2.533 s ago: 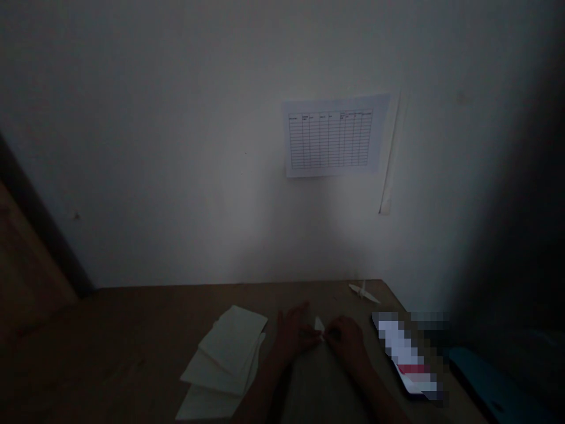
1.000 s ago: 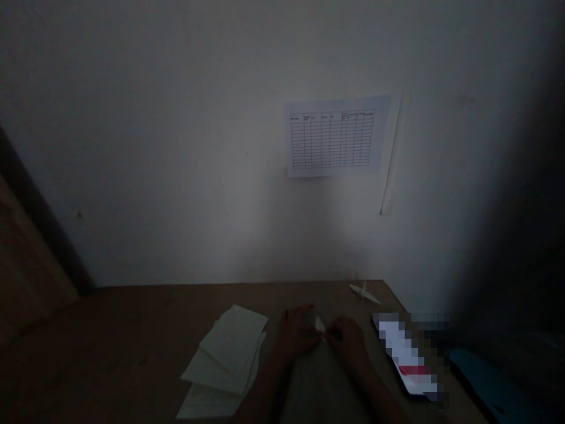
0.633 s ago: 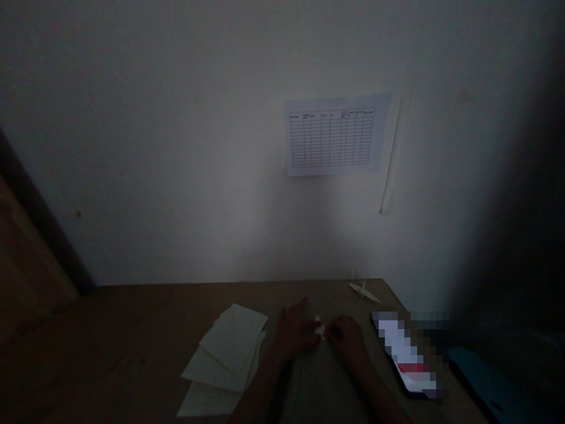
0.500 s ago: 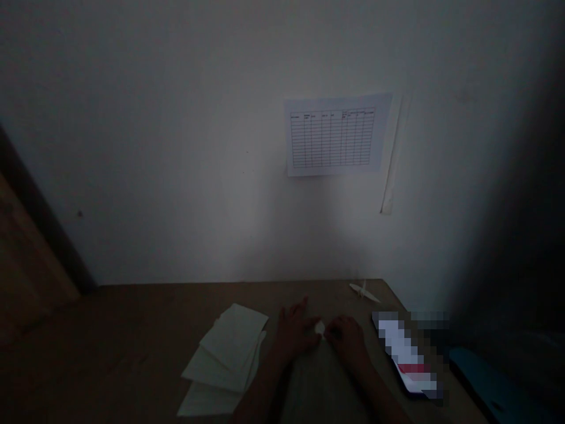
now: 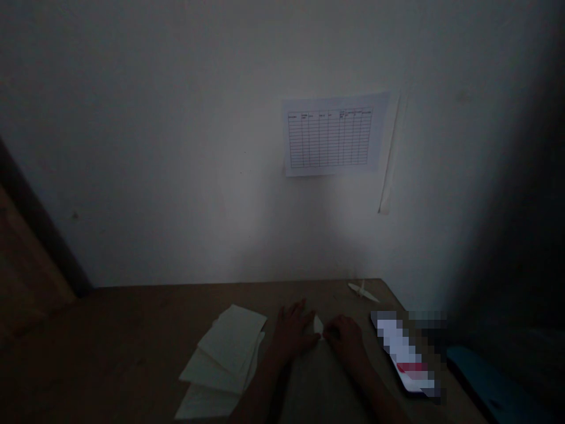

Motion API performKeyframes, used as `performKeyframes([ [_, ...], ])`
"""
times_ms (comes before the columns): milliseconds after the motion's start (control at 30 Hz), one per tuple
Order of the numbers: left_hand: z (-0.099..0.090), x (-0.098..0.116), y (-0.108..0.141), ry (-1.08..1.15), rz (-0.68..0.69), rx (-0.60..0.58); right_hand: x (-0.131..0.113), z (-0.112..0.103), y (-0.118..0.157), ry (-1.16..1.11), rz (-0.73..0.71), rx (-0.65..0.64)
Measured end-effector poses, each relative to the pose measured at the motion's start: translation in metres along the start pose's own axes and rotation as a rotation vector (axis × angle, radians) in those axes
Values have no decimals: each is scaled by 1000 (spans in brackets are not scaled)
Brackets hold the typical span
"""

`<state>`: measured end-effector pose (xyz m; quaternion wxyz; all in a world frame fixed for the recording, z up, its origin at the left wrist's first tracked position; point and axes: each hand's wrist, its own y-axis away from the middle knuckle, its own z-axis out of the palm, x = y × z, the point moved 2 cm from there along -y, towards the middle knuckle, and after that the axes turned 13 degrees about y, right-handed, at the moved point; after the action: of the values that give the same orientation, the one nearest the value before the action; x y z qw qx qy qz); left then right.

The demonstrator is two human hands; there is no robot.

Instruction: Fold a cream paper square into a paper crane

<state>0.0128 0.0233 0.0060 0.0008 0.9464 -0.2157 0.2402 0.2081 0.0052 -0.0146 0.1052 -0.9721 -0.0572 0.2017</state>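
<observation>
A small folded piece of white paper [image 5: 318,325] lies on the table between my hands, its pointed end facing away from me. My left hand [image 5: 292,331] rests at its left side with fingers spread and the thumb touching its lower edge. On the other side, my right hand [image 5: 347,337] has its fingers curled and pinched together at the paper's lower right edge. The dim light hides the finer folds. Left of my left forearm, several pale paper sheets [image 5: 232,344] lie in an overlapping, fanned pile.
A lit phone [image 5: 404,353], its screen blurred out, lies right of my right hand. Behind it, a folded paper shape with crossed pointed strips [image 5: 362,292] sits near the brown table's [image 5: 145,330] back edge. A printed chart [image 5: 331,135] hangs on the wall. A blue object [image 5: 481,377] is at lower right.
My left fingers have drawn back slightly to the left from the paper's top, so more of its point shows. My right hand stays pinched at the edge.
</observation>
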Motion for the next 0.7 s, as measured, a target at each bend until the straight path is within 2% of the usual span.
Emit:
performKeyframes([
  [167, -1, -1, 2, 72, 12, 39, 0, 1, 2, 6, 8, 32],
  [467, 3, 5, -1, 182, -25, 88, 1, 3, 0, 23, 13, -10],
  [700, 2, 11, -2, 290, -19, 135, -3, -4, 2, -3, -14, 7],
])
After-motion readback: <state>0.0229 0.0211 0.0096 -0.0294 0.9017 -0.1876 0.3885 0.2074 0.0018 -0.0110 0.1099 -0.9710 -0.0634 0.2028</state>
